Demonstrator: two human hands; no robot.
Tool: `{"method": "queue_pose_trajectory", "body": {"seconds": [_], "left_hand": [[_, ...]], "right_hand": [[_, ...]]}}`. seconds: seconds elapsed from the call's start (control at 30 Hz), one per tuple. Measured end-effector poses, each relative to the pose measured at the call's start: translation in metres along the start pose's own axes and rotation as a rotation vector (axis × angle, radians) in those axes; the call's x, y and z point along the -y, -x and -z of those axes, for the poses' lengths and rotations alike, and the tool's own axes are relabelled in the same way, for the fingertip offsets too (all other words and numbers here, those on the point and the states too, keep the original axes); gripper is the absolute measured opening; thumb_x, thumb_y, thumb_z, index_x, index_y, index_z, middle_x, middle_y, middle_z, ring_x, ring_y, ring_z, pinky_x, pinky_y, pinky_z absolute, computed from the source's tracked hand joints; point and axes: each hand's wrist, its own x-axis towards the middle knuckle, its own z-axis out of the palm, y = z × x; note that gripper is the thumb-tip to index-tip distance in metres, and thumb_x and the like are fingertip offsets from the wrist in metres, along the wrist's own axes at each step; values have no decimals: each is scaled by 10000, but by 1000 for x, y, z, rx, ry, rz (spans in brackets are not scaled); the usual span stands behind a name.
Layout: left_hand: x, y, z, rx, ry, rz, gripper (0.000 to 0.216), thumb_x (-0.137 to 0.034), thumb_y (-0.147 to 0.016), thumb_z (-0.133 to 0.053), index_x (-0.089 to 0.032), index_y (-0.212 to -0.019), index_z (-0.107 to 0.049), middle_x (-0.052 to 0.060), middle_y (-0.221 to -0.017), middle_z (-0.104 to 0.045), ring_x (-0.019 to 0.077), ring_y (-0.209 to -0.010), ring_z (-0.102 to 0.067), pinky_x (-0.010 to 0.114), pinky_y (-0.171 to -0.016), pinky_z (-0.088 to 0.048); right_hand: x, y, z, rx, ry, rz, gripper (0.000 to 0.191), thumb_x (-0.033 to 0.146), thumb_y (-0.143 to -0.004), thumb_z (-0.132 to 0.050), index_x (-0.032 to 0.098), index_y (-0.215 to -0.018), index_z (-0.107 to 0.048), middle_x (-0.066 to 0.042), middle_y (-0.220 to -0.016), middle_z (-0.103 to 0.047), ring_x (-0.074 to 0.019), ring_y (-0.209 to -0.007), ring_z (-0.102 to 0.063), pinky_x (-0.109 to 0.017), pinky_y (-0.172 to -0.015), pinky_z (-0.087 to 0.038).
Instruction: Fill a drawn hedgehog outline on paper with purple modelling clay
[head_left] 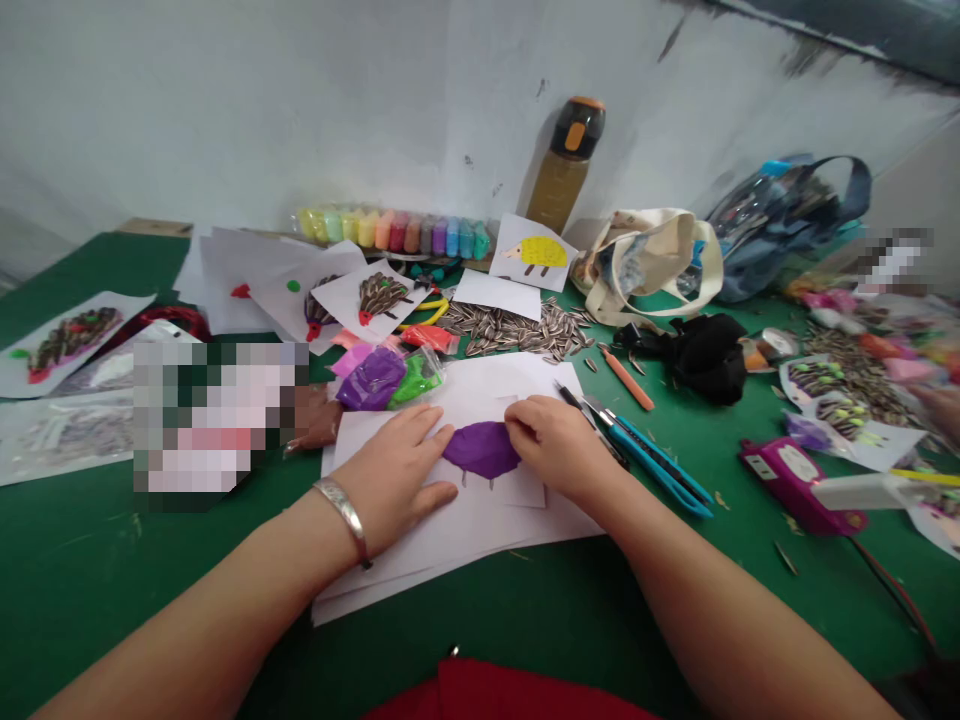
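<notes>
A flattened patch of purple clay (482,450) lies on a small white card, which rests on a stack of white paper (375,565). Short drawn leg lines show below the clay. My left hand (409,470) lies flat on the paper with its fingers stretched out, the fingertips at the clay's left edge. My right hand (553,440) has its fingers curled together on the clay's right edge; the fingertips are partly hidden. Just beyond the paper are a bag of purple clay (373,378) and a bag of green clay (417,376).
A blue utility knife (660,465) and a pen lie right of my right hand. Sunflower seeds (517,330) are heaped behind the paper, near a yellow hedgehog picture (534,252). A bottle (568,165) stands by the wall. A magenta glue gun (799,485) lies at right.
</notes>
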Motion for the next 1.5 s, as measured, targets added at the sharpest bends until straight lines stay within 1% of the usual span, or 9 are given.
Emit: {"method": "queue_pose_trajectory", "body": {"seconds": [0.33,0.6,0.7,0.8,0.97,1.13,1.23,1.37,1.5], "left_hand": [[2,0,-3,-5,2,-13,586,-369,-829,-623,-50,-1308,-514,227,-1405,-447,359,-1327,-371,495,-1104,-313],[5,-1,-3,-11,-23,-34,578,-386,-833,-604,-64,-1306,-519,221,-1393,-453,364,-1316,-383,491,-1103,-314],[6,-2,-4,-23,-26,-49,575,-387,-837,-596,-62,-1305,-518,221,-1386,-458,366,-1312,-385,499,-1101,-314],[8,-2,-5,-33,-18,-54,573,-401,-851,-573,-59,-1306,-513,224,-1388,-454,368,-1314,-378,510,-1102,-302],[10,-1,-6,-57,29,-91,581,-442,-904,-488,-105,-1374,-437,190,-1381,-461,332,-1305,-387,484,-1093,-313],[10,-1,-4,-69,21,-107,562,-477,-916,-459,-120,-1349,-474,191,-1353,-479,336,-1270,-420,486,-1066,-341],[9,-1,-4,-65,15,-103,587,-497,-898,-485,-115,-1344,-485,198,-1361,-472,350,-1273,-416,496,-1059,-351],[7,0,-7,-75,-25,-76,590,-422,-850,-577,-113,-1344,-486,197,-1368,-467,356,-1290,-399,501,-1083,-326],[0,1,-8,-175,-73,-70,583,-345,-806,-651,-119,-1324,-506,205,-1441,-388,388,-1350,-308,530,-1100,-291]], "right_hand": [[-7,0,-3,-3,-13,-10,176,131,-843,-475,181,-730,-601,-24,-718,-562,-148,-700,-504,-255,-640,-320],[-15,15,20,-120,-114,-141,139,157,-890,-434,204,-801,-530,-7,-782,-593,-146,-723,-516,-252,-658,-341],[-11,24,23,-52,-85,-91,155,173,-907,-435,206,-795,-538,-9,-770,-589,-153,-728,-519,-260,-656,-344],[-11,33,16,14,-95,-9,182,183,-930,-421,198,-833,-573,-33,-813,-599,-169,-795,-539,-275,-713,-375],[-21,40,-4,-39,-89,58,186,186,-939,-442,177,-866,-612,-69,-875,-594,-191,-877,-529,-304,-790,-400],[-24,38,-5,-34,-84,111,184,195,-943,-461,174,-869,-628,-61,-865,-593,-182,-861,-528,-298,-791,-404],[-23,38,-2,-24,-98,146,168,181,-934,-480,183,-867,-634,-54,-881,-601,-173,-858,-525,-289,-783,-402],[-21,40,-3,-32,-47,148,191,200,-944,-465,177,-862,-636,-61,-880,-598,-178,-849,-511,-298,-780,-398],[-20,40,-5,-32,-8,149,202,215,-954,-451,171,-870,-629,-64,-879,-595,-179,-854,-502,-298,-790,-396]]}}
